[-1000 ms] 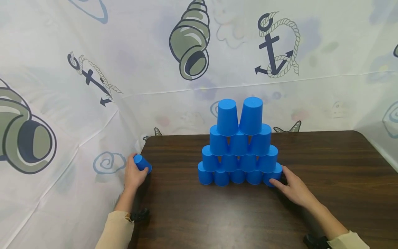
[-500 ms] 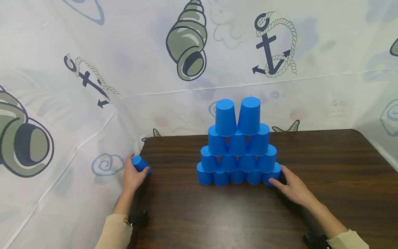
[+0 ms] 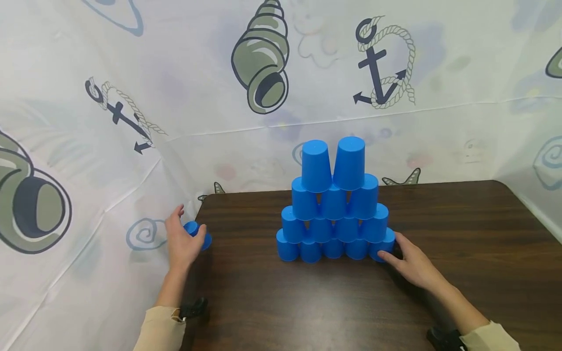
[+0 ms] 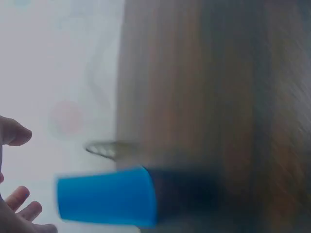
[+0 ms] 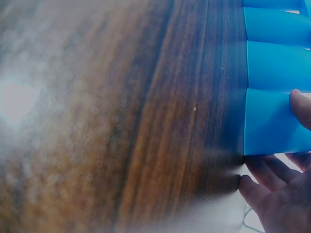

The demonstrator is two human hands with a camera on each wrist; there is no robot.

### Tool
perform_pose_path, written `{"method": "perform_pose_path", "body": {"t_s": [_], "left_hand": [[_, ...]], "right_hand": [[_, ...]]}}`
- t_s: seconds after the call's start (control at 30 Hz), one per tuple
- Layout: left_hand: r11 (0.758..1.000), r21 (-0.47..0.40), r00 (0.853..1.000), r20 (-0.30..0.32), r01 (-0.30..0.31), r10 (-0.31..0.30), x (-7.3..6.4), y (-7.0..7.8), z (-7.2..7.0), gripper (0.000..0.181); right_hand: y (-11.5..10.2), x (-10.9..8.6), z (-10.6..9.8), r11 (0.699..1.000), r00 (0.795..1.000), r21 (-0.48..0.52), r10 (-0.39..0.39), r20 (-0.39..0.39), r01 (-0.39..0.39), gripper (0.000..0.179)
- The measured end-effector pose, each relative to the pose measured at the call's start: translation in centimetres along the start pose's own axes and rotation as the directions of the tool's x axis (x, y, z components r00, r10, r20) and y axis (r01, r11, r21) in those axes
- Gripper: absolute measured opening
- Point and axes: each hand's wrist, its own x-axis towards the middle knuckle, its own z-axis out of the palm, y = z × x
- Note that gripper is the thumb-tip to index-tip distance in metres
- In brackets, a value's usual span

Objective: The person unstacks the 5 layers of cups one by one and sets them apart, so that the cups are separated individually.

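Observation:
Near the table's far left corner, a blue plastic cup [image 4: 107, 196] stands upside down on its rim. My left hand [image 3: 183, 243] is beside it with thumb and fingers spread; in the left wrist view, a gap shows between the fingertips and the cup. The hand partly hides this cup in the head view. Upside-down blue cups form a stepped stack [image 3: 333, 200], wide at the bottom, with two cups on top. At the bottom right end of the stack, my right hand [image 3: 414, 263] holds the end cup [image 5: 274, 124], thumb on its front and fingers along its outer side.
The dark wooden table [image 3: 272, 302] ends at the left close to the lone cup. White cloth [image 3: 210, 63] printed with shells and anchors hangs behind the table and along its left side.
My left hand has let go of the lone cup, spreading its fingers and drawing back a little to the left. My right hand stays on the end cup. The stack has not changed.

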Motion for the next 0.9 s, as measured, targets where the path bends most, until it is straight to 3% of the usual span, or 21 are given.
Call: {"method": "perform_pose_path", "body": {"t_s": [0.07, 0.13, 0.27, 0.4, 0.53, 0.7, 0.83, 0.9], "left_hand": [[0.996, -0.019, 0.996, -0.022, -0.082, 0.081, 0.3, 1.6, 0.0, 0.074], [0.984, -0.043, 0.984, -0.037, -0.176, 0.174, 0.5, 3.7, 0.0, 0.071], [0.931, -0.119, 0.939, -0.059, -0.344, 0.339, 0.9, 8.5, 0.0, 0.066], [0.871, -0.216, 0.896, -0.054, -0.441, 0.44, 1.1, 13.4, 0.1, 0.061], [0.831, -0.291, 0.868, 0.002, -0.475, 0.497, 1.3, 18.1, 0.3, 0.062], [0.782, -0.419, 0.838, 0.083, -0.462, 0.539, 1.8, 23.1, 1.3, 0.066], [0.735, -0.508, 0.801, 0.134, -0.449, 0.583, 2.2, 26.0, 2.5, 0.067], [0.722, -0.541, 0.791, 0.159, -0.431, 0.591, 2.4, 26.9, 3.1, 0.067]], "right_hand": [[0.0, 0.0, 0.0, 1.0, 1.0, -0.003, 0.0, 0.002, 0.0, 0.071], [0.0, 0.1, 0.1, 1.0, 1.0, -0.005, 0.002, 0.002, -0.002, 0.071], [0.1, 0.2, 0.2, 1.0, 1.0, -0.007, 0.003, 0.003, -0.003, 0.071], [0.1, 0.2, 0.2, 1.0, 1.0, -0.011, 0.0, 0.003, 0.0, 0.071], [0.0, 0.2, 0.2, 1.0, 1.0, -0.01, 0.001, 0.002, -0.001, 0.071], [0.0, 0.1, 0.2, 1.0, 1.0, -0.005, 0.013, 0.011, -0.013, 0.074], [-0.1, 0.2, 0.2, 1.0, 1.0, -0.004, 0.015, 0.016, -0.015, 0.074], [-0.1, 0.2, 0.2, 1.0, 1.0, -0.003, 0.014, 0.015, -0.014, 0.073]]}}
